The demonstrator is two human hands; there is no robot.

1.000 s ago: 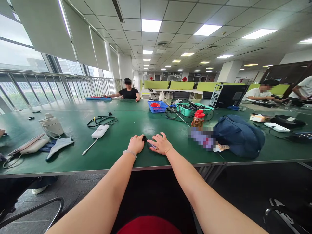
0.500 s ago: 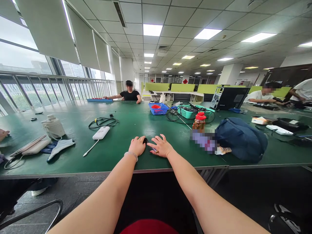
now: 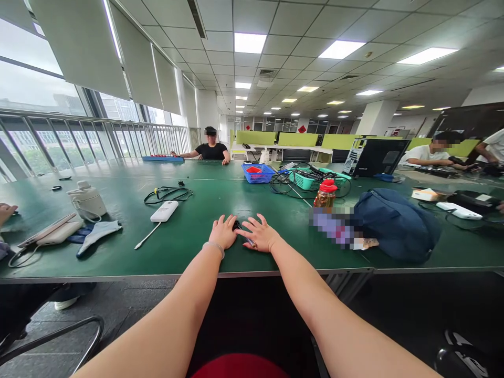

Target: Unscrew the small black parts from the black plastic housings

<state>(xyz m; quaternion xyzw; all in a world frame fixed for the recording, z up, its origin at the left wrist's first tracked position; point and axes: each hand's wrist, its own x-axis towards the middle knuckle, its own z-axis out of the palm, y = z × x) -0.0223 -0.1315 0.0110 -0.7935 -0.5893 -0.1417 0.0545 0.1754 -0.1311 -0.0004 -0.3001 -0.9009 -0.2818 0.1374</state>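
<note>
My left hand (image 3: 223, 232) lies palm down on the green table, fingers stretched forward. Beside it my right hand (image 3: 260, 234) rests with its fingers spread, also palm down. A small dark object (image 3: 237, 225) shows in the gap between the two hands, mostly covered; its kind is too hidden to name. Under the fingers of my right hand there is a slim, shiny thing (image 3: 249, 243), partly hidden, and I cannot make out what it is. Neither hand is visibly wrapped around anything.
To the left lie a white power bank (image 3: 164, 211) with a cable, a black cable coil (image 3: 167, 195) and a cream bottle (image 3: 87, 201). Rightward stand a red-capped bottle (image 3: 326, 194) and a navy bag (image 3: 396, 224). Baskets (image 3: 258, 174) sit further back; a person (image 3: 211, 149) sits opposite.
The view has shifted slightly. My right hand's fingers look a little more spread and flatter; both hands stay at the same place on the table.
</note>
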